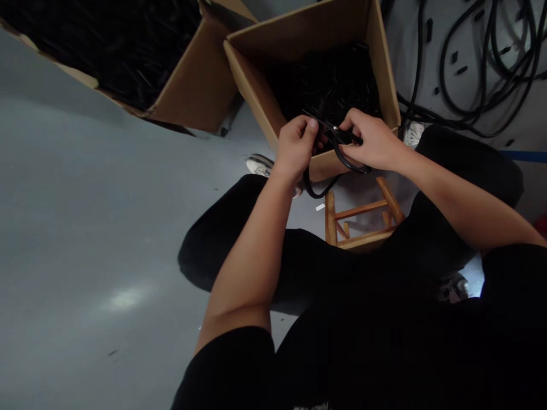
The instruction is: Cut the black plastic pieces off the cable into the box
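Over the near edge of an open cardboard box (252,85), my two hands work close together. My right hand (371,139) is closed around black-handled scissors (335,130), whose blades point left toward my left fingers. A loop of the scissors' handle hangs below that hand. My left hand (297,145) is closed, thumb against fingers, on a thin black piece that is hard to make out against the dark box contents. Under the left wrist curves a black cord-like loop (317,196). Inside the box lie many small black pieces (320,74).
A second cardboard box (194,80) full of black pieces stands to the left. Coiled black tubing (444,74) and scattered black bits lie on the floor at right. Between my legs is a small wooden stool (361,209). A shoe (260,164) shows near the box.
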Action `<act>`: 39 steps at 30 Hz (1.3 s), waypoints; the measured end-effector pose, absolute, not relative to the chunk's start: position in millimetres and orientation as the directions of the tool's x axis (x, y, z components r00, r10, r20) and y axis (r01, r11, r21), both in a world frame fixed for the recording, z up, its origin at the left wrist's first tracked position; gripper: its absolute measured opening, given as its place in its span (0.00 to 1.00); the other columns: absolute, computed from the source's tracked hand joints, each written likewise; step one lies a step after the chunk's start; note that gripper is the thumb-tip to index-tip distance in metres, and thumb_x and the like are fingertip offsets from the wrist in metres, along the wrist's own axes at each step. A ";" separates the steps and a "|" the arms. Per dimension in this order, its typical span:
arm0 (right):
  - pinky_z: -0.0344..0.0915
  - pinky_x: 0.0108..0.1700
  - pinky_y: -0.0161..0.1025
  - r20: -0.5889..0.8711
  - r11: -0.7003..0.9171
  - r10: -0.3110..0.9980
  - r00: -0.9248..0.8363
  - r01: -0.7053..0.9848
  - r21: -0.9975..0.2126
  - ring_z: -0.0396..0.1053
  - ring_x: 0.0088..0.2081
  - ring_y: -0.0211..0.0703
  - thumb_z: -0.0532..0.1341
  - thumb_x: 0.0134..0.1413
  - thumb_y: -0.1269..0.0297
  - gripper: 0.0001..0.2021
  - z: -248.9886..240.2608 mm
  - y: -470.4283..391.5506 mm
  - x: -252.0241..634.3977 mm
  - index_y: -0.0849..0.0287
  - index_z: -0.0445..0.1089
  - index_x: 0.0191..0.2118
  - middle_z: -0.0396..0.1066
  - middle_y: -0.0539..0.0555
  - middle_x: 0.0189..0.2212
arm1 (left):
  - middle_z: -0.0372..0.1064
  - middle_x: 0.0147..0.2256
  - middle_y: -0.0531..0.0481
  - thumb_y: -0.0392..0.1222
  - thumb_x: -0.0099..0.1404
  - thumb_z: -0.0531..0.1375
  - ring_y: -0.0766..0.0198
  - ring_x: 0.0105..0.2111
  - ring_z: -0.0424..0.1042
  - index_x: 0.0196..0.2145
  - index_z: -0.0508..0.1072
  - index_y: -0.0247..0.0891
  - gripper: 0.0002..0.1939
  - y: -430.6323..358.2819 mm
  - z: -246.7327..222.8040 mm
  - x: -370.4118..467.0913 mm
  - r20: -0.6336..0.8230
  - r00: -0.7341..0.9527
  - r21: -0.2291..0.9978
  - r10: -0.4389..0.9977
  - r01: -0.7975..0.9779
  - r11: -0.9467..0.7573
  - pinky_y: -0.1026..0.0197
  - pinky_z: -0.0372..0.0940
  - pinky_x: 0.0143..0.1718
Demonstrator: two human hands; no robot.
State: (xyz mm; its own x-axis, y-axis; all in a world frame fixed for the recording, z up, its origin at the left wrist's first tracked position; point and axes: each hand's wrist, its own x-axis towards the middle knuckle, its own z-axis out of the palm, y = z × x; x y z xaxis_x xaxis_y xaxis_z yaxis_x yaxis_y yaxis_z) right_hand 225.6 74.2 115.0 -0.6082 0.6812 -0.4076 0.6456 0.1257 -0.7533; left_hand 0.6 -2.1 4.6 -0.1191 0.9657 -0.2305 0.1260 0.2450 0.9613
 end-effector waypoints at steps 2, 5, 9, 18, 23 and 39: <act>0.74 0.61 0.54 -0.396 0.126 0.690 -0.606 0.639 -0.759 0.75 0.53 0.54 0.73 0.63 0.62 0.17 109.3 73.0 226.1 0.53 0.67 0.51 0.74 0.55 0.47 | 0.70 0.29 0.50 0.86 0.75 0.61 0.62 0.27 0.73 0.36 0.70 0.43 0.39 -3.1 7.4 3.7 -0.225 -0.085 0.963 0.971 0.132 0.235 0.62 0.68 0.28; 0.74 0.60 0.54 -0.383 0.131 0.691 -0.613 0.628 -0.767 0.74 0.54 0.54 0.74 0.61 0.62 0.19 103.4 73.6 227.8 0.53 0.66 0.51 0.73 0.55 0.50 | 0.69 0.28 0.50 0.86 0.74 0.62 0.61 0.28 0.74 0.36 0.70 0.43 0.39 -4.1 8.2 5.8 -0.217 -0.054 0.963 0.975 0.151 0.223 0.61 0.70 0.29; 0.74 0.57 0.52 -0.396 0.101 0.677 -0.620 0.611 -0.785 0.75 0.49 0.52 0.74 0.62 0.61 0.17 109.3 77.5 229.9 0.53 0.69 0.49 0.73 0.53 0.44 | 0.72 0.30 0.49 0.78 0.78 0.64 0.61 0.29 0.75 0.38 0.72 0.44 0.33 -2.5 3.2 1.2 -0.219 -0.122 0.958 0.968 0.160 0.237 0.61 0.72 0.32; 0.75 0.55 0.51 -0.407 0.083 0.688 -0.601 0.623 -0.778 0.76 0.48 0.54 0.74 0.63 0.61 0.14 116.6 73.3 231.2 0.53 0.72 0.49 0.74 0.53 0.40 | 0.74 0.33 0.49 0.72 0.78 0.68 0.57 0.35 0.80 0.41 0.71 0.44 0.28 -0.2 2.6 -5.9 -0.189 -0.137 0.954 0.972 0.210 0.215 0.57 0.79 0.38; 0.73 0.60 0.52 -0.392 0.092 0.718 -0.575 0.637 -0.765 0.77 0.51 0.53 0.72 0.64 0.65 0.14 107.6 68.3 226.8 0.54 0.69 0.50 0.76 0.54 0.44 | 0.74 0.33 0.48 0.80 0.72 0.69 0.55 0.34 0.80 0.42 0.70 0.45 0.34 -2.4 0.2 -0.9 -0.185 -0.104 0.964 0.977 0.176 0.201 0.54 0.80 0.38; 0.76 0.54 0.51 -0.446 0.047 0.687 -0.573 0.648 -0.760 0.76 0.48 0.54 0.75 0.64 0.60 0.15 114.8 73.8 228.5 0.51 0.69 0.47 0.74 0.52 0.40 | 0.75 0.35 0.48 0.71 0.74 0.71 0.52 0.40 0.81 0.40 0.74 0.45 0.27 -2.8 11.2 0.6 -0.161 -0.097 0.946 0.982 0.267 0.182 0.50 0.80 0.49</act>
State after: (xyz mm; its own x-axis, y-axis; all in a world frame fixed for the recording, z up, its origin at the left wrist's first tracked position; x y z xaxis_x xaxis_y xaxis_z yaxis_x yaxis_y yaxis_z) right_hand 228.5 73.8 114.8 -0.5734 0.6870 -0.4464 0.6484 0.0474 -0.7598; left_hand 0.6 -2.8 11.2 -0.0972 0.9821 -0.1614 0.2669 0.1820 0.9464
